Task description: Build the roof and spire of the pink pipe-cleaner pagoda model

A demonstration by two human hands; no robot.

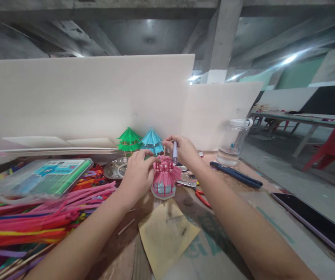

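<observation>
A small pink model pavilion [166, 174] with tiered roofs stands upright on a pale base in the middle of the table. My left hand [140, 171] is at its left side, with thumb and forefinger closed on the edge of its upper tier. Above it, my right hand [183, 149] has its fingers bent round a lavender pen-like tube [175, 152], whose exact kind I cannot make out. A thin wooden stick [164, 149] rises from the model's top beside the right fingertips. Behind stand a green model pavilion [129, 140] and a blue one [152, 140].
Pink and multicoloured pipe cleaners [53, 217] cover the left side under a plastic case [42, 177]. Scissors [201, 194], a navy cutter-like tool [236, 174], a water bottle [230, 142] and a phone [316, 221] lie or stand right. Yellowish paper [167, 237] lies in front; a metal dish [112, 168] is behind.
</observation>
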